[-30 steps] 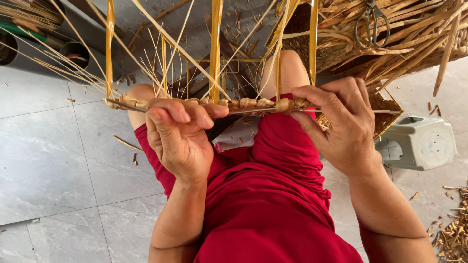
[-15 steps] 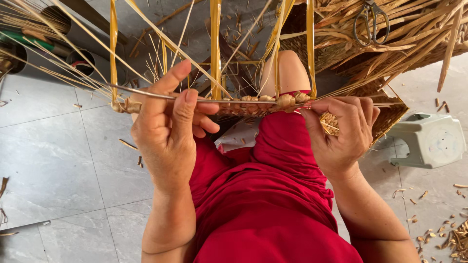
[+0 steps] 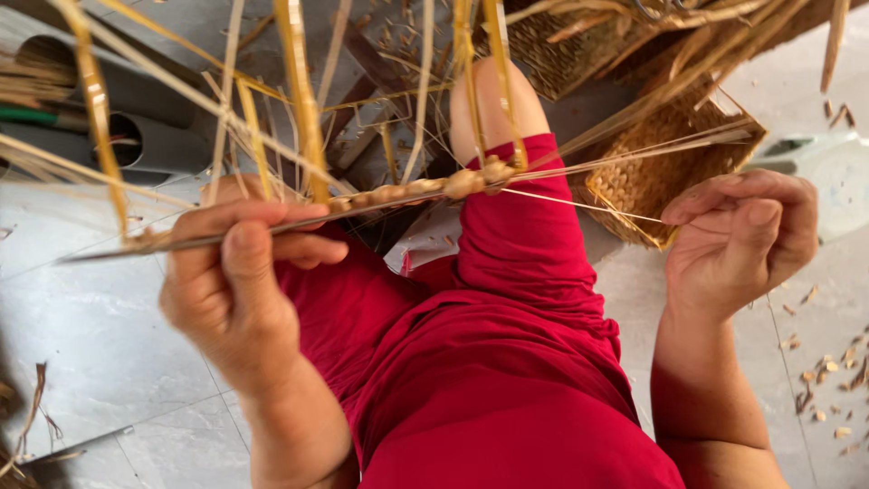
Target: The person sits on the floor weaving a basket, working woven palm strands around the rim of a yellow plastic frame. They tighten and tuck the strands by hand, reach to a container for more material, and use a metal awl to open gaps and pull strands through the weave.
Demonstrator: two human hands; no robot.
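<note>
— So, what has the left hand [image 3: 240, 281] got hold of?

— It is closed around a thin, dark stick-like rod [image 3: 272, 231] that runs across the middle of the frame, thumb lying along the front, fingers curled over it. Knots of pale yellow straw weaving [image 3: 453, 186] sit in a row along that rod, just above the knee in the red trousers [image 3: 507, 362].

— And the right hand [image 3: 738, 240]?

— At the right of the frame, mostly curled, fingertips pinched on a fine pale straw strand [image 3: 588, 206]. That strand stretches taut, leftward, to the last knot on the rod.

— What stands up from the rod?

— Flat golden straw strips [image 3: 303, 109], rising to the top edge, some upright, some slanting and blurred.

— Anything behind?

— A woven brown straw basket piece [image 3: 661, 172] at upper right, just beyond the right hand. Grey plastic pipes [image 3: 136, 136] lie at upper left on the grey tiled floor [image 3: 100, 344]. Straw scraps [image 3: 833, 371] are scattered at lower right.
</note>
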